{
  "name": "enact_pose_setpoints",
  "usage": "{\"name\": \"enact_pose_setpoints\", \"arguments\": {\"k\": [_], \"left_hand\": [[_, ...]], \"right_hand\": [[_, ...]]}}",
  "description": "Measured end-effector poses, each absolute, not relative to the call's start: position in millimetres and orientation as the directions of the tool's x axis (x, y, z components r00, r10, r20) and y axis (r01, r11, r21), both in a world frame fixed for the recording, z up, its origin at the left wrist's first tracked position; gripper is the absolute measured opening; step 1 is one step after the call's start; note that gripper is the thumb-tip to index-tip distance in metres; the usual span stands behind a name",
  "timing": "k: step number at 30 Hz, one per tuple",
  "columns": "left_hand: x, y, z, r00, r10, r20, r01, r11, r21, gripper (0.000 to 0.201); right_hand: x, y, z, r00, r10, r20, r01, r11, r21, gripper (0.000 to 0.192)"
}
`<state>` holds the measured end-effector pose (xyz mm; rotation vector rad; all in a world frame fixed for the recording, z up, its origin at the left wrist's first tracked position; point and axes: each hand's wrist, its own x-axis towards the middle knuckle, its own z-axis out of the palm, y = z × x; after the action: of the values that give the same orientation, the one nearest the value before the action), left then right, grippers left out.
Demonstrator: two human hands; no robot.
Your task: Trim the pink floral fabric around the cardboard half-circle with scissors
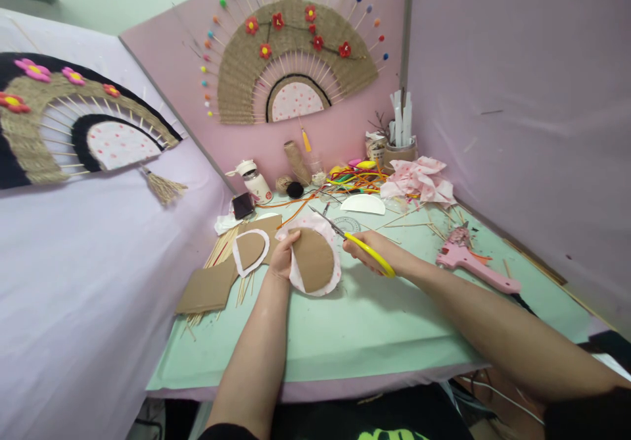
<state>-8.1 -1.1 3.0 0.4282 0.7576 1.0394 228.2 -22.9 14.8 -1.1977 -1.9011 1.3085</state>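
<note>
My left hand [282,257] grips the left edge of a rounded cardboard piece [312,260], thumb on top. Pink-dotted white fabric [334,281] lies under the cardboard and sticks out past its curved edge. In my right hand [371,250] are yellow-handled scissors [371,254], the blades pointing up and left, just beyond the fabric's upper right edge. The blades look nearly together. To the left of my left hand lies a second half-round cardboard piece [249,250] with a white border around it.
Cardboard sheets [206,289] lie over thin sticks at the left. A pink glue gun [478,270] rests at the right. Behind are a white half-round piece [363,204], a protractor [346,225], crumpled dotted fabric [420,181] and a white bottle [256,182]. Fan decorations [296,58] hang on the walls.
</note>
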Motion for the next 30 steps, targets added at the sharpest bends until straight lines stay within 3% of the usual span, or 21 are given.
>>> {"name": "enact_pose_setpoints", "arguments": {"k": [7,13,26,30], "left_hand": [[-10.0,0.3,-0.3,0.295,0.892,-0.341,-0.607,0.451,0.655,0.022],[-11.3,1.4,-2.5,0.301,0.900,-0.314,-0.606,0.435,0.666,0.026],[-8.7,-0.3,-0.3,0.303,0.899,-0.316,-0.600,0.437,0.670,0.023],[-8.6,-0.2,0.4,0.300,0.893,-0.335,-0.596,0.450,0.666,0.026]], "right_hand": [[228.2,-23.7,19.4,-0.471,0.882,-0.005,0.403,0.211,-0.891,0.043],[227.0,-24.1,19.3,-0.569,0.810,0.144,0.266,0.346,-0.900,0.050],[229.5,-25.5,18.0,-0.637,0.757,0.143,0.263,0.388,-0.883,0.053],[229.1,-23.7,11.8,-0.618,0.782,0.081,0.288,0.321,-0.902,0.055]]}}
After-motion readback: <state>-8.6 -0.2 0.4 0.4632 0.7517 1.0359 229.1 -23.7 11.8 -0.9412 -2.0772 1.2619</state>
